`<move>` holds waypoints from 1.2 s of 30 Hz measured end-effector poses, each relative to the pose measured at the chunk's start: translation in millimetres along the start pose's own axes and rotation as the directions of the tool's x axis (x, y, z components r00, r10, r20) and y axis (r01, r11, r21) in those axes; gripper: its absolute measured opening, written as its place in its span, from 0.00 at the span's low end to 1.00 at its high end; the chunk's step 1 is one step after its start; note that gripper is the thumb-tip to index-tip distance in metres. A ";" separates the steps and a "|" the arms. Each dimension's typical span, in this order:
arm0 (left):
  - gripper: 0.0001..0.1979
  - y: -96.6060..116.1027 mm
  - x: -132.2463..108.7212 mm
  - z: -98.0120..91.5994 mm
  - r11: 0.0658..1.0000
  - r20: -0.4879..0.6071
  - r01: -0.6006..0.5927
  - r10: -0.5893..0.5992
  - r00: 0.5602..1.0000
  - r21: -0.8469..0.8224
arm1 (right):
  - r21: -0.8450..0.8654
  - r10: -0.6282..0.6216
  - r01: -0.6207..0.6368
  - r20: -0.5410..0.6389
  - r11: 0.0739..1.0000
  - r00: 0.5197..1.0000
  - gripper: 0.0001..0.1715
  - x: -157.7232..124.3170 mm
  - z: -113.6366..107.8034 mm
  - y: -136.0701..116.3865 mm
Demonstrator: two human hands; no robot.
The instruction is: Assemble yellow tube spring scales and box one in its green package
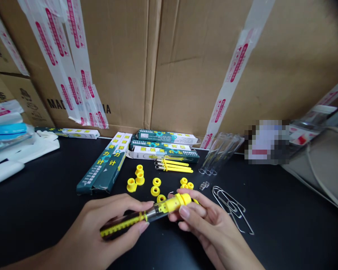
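Green boxes (pixel 101 168) read 力计 (the carton (pixel 121 75): "MAD…NA").

My left hand (pixel 107 228) pinches the clear tube (pixel 157 209) near its middle, my right hand (pixel 202 221) wraps its yellow cap (pixel 180 200). The tube tilts across my palms, a yellow ruled strip (pixel 121 226) inside, though the markings look too small to read.

1. Spring-scale tube (pixel 160 210): clear, glossy plastic.
2. Its end cap (pixel 176 202) and the loose bushes (pixel 157 182): smooth, shiny yellow plastic.
3. Wire paper clips (pixel 233 204) and coil spring (pixel 204 185): bright, polished metal.
4. Test tubes (pixel 221 153): clear, smooth, glass-like.
5. Cartons (pixel 186 67): rough, matt brown cardboard.
6. Sealing tape (pixel 233 71): slightly glossy plastic.
7. Packets (pixel 104 161): printed paperboard with a light sheen.
8. Bench (pixel 270 232): smooth, matt black.
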State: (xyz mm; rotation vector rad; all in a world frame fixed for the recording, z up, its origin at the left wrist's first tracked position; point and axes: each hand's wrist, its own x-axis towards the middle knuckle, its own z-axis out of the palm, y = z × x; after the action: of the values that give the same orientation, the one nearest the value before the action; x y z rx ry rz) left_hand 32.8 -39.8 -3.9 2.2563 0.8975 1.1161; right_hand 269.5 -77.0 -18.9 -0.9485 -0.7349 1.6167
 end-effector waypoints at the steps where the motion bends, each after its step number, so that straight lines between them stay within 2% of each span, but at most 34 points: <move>1: 0.17 0.4 0.9 -0.6 1.000 0.005 -0.024 0.024 1.000 0.002 | 0.004 -0.002 0.002 0.003 1.000 1.000 0.21 0.4 0.9 -0.3; 7: 0.17 2.8 2.7 -2.2 0.997 0.010 -0.076 0.076 0.997 0.030 | 0.001 -0.008 0.008 -0.035 1.000 0.999 0.20 0.6 7.1 -4.0; 13: 0.16 2.3 1.8 -1.3 0.997 -0.002 -0.076 0.076 0.997 0.031 | -0.024 -0.010 0.010 0.020 1.000 1.000 0.13 0.6 5.0 -4.9; 17: 0.17 -1.2 -1.3 -1.5 0.997 0.033 -0.072 0.071 0.997 0.039 | -0.008 -0.013 0.013 0.028 1.000 1.000 0.18 -0.4 3.4 -4.2; 22: 0.19 -3.3 -3.3 -3.7 0.998 0.085 -0.058 0.055 0.995 0.033 | -0.040 0.004 -0.003 0.023 0.999 1.000 0.15 -1.5 2.9 -3.2; 27: 0.18 -1.4 -1.7 -4.1 0.998 0.076 -0.053 0.050 0.996 0.037 | -0.013 0.007 -0.008 -0.015 1.000 1.000 0.25 -2.2 5.1 -4.3; 33: 0.15 -2.1 -2.7 -4.0 0.999 0.077 -0.036 0.034 0.996 0.030 | -0.036 -0.003 0.002 -0.010 0.999 1.000 0.14 -1.9 5.2 -5.1; 36: 0.16 -1.9 -2.0 -4.4 0.999 0.092 -0.038 0.035 0.995 0.028 | -0.032 -0.007 0.007 0.002 0.999 1.000 0.17 -1.6 4.0 -4.6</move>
State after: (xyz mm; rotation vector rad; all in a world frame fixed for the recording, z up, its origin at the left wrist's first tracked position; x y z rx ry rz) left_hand 27.6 -39.5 -3.7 2.3364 0.8451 1.0125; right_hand 268.4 -77.4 -12.6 -0.9665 -0.7665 1.6038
